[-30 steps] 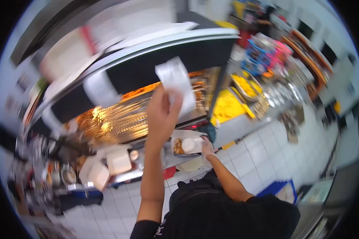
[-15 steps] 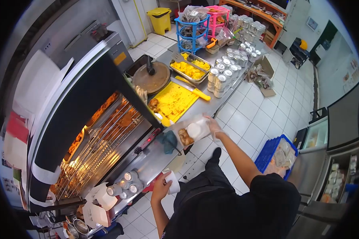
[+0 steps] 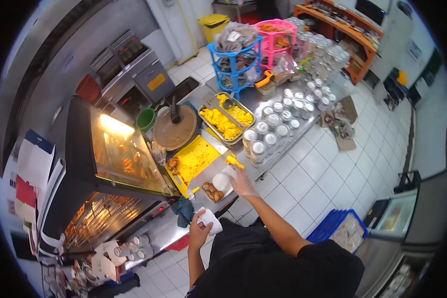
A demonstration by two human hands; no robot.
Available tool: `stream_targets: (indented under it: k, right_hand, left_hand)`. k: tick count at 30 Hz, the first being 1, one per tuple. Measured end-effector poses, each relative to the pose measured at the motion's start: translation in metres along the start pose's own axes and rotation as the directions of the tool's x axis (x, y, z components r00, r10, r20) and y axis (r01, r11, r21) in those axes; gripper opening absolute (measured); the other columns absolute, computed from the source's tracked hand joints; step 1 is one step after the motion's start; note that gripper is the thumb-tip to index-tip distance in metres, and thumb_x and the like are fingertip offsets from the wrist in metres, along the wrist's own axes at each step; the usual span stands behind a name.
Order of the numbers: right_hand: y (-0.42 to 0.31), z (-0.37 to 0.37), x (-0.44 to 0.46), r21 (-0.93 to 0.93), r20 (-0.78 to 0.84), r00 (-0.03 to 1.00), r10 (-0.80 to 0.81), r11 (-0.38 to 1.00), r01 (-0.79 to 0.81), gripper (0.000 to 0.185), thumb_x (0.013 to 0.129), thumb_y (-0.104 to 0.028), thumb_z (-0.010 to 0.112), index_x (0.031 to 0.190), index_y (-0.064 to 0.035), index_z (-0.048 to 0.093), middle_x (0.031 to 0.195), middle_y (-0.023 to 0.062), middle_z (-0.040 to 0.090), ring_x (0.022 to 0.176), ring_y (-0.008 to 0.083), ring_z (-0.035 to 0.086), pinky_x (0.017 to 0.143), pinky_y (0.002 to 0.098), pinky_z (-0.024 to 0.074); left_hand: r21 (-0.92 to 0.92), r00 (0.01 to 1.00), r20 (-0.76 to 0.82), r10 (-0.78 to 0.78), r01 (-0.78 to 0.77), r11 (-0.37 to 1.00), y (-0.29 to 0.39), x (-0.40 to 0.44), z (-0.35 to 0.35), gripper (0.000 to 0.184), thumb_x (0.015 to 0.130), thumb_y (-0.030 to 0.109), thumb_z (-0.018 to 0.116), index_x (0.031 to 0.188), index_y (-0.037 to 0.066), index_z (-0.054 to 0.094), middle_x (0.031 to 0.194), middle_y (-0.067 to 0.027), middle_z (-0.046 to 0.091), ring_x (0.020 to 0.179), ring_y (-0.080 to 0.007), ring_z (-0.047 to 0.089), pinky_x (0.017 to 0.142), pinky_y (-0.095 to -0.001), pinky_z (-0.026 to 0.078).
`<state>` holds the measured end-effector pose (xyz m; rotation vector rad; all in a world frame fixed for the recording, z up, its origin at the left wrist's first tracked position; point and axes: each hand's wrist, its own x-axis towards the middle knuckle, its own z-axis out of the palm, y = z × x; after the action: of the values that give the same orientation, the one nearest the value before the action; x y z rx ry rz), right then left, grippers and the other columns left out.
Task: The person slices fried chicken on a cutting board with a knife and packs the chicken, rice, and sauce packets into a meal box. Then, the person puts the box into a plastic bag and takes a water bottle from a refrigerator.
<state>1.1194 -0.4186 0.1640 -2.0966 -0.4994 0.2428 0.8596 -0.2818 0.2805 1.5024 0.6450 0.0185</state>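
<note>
My left hand (image 3: 199, 229) is wrapped round a white cup (image 3: 211, 221), held low in front of my body. My right hand (image 3: 242, 184), in a clear glove, grips the right edge of an open food box (image 3: 229, 172). Inside the box lie a white mound of rice (image 3: 221, 182) and a browned piece of chicken (image 3: 212, 192). Just beyond my right fingers is the yellow handle of a knife (image 3: 234, 161). A yellow cutting board (image 3: 196, 159) with crumbs and a chicken piece (image 3: 173, 165) on it lies behind the box.
A lit glass food warmer (image 3: 126, 154) stands at left, a dark cloth (image 3: 183, 212) by its corner. Farther along the counter are a round lid (image 3: 175, 130), a steel tray of yellow food (image 3: 228, 119), several cans (image 3: 270, 134) and a blue rack (image 3: 237, 64). Blue crates (image 3: 328, 226) sit on the floor.
The food box in my right hand has come in over the counter, close to the cutting board. My left hand has risen with the cup. The view has turned, showing more of the warmer.
</note>
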Motion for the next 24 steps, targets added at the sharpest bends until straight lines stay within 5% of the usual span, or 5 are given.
stream_targets:
  k: [5,10,17,20,24]
  right_hand:
    - [-0.016,-0.046,-0.029,0.168,0.347,0.938,0.014,0.983,-0.077,0.038,0.089,-0.023,0.071,0.123,-0.0056,0.067,0.128,0.0272,0.063,0.121,0.0424,0.059,0.105,0.0458,0.0474]
    - [-0.044,-0.101,0.022,0.05,0.201,0.952,-0.232,0.973,0.227,0.021,0.09,-0.017,0.07,0.108,-0.0057,0.072,0.117,0.0175,0.071,0.113,0.0371,0.065,0.098,0.0448,0.0509]
    - [-0.15,-0.197,0.122,0.153,0.722,0.635,-0.274,0.959,0.239,0.02,0.097,-0.018,0.065,0.109,-0.0038,0.073,0.106,0.0128,0.075,0.099,0.026,0.071,0.089,0.0372,0.0539]
    - [-0.142,-0.23,0.221,0.024,0.55,0.809,-0.205,0.973,0.23,0.022,0.099,-0.018,0.065,0.111,-0.0011,0.071,0.096,0.0058,0.075,0.09,0.0141,0.068,0.083,0.0318,0.0546]
    - [-0.045,-0.204,0.392,-0.262,0.412,0.799,-0.438,0.783,0.564,0.021,0.096,-0.015,0.062,0.112,-0.0054,0.072,0.102,0.0173,0.075,0.093,0.0315,0.072,0.084,0.0393,0.0559]
  left_hand:
    - [-0.138,0.968,-0.1,0.231,-0.244,0.96,0.113,0.023,0.037,0.075,0.086,-0.011,0.071,0.151,0.001,0.036,0.144,-0.0159,0.05,0.124,-0.0244,0.061,0.102,-0.0362,0.052]
    - [-0.319,0.924,-0.064,0.378,-0.378,0.869,0.182,0.075,0.047,0.088,0.085,-0.013,0.07,0.16,0.002,0.026,0.152,-0.0159,0.044,0.132,-0.0231,0.054,0.107,-0.0371,0.048]
    - [-0.39,0.914,-0.114,0.39,-0.402,0.829,0.223,0.107,0.069,0.094,0.081,-0.01,0.07,0.161,0.003,0.024,0.158,-0.0155,0.038,0.138,-0.0236,0.047,0.111,-0.0378,0.043]
    - [-0.395,0.904,-0.174,0.391,-0.427,0.813,0.232,0.115,0.08,0.096,0.079,-0.01,0.069,0.162,0.003,0.022,0.16,-0.0152,0.035,0.14,-0.0237,0.045,0.113,-0.0376,0.041]
    - [-0.436,0.89,-0.282,0.359,-0.452,0.778,0.239,0.119,0.112,0.101,0.076,-0.011,0.068,0.163,0.003,0.018,0.161,-0.0147,0.033,0.143,-0.0237,0.043,0.114,-0.0374,0.039]
